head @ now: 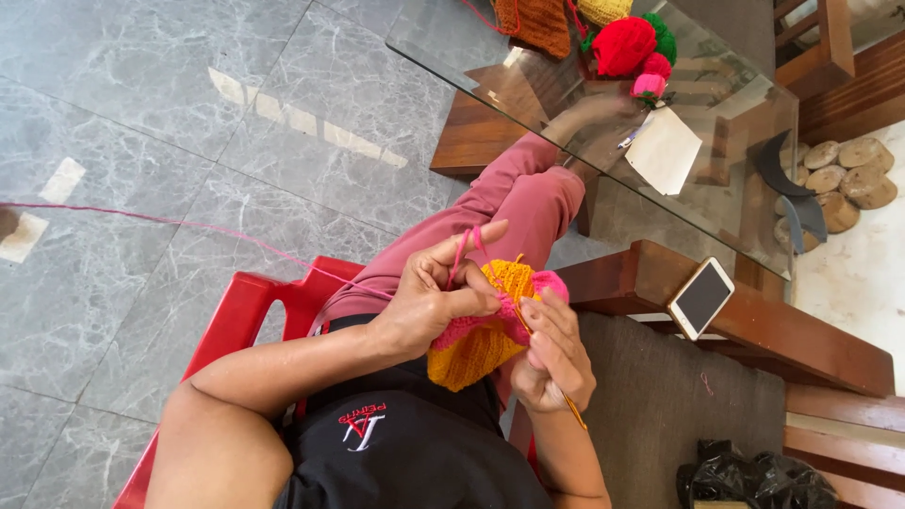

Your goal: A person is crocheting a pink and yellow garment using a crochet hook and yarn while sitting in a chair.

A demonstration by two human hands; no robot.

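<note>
Left hand (436,297): fingers closed on the orange-and-pink crochet piece (481,335), pink yarn (189,226) looped over the forefinger and trailing across the floor (189,113).
Right hand (554,353): pinched on a crochet hook (573,412), tip in the piece.
Piece: held above the lap, over a red chair (236,316).
Glass bench (584,104): yarn balls (627,42), paper (665,151).
Wooden armrest (782,335): phone (700,297).

The left hand (429,302) covers part of the orange crochet piece (476,344). The hook's tip is hidden between the fingers. The black bag (754,481) and pink yarn (141,219) run past the edges.
</note>
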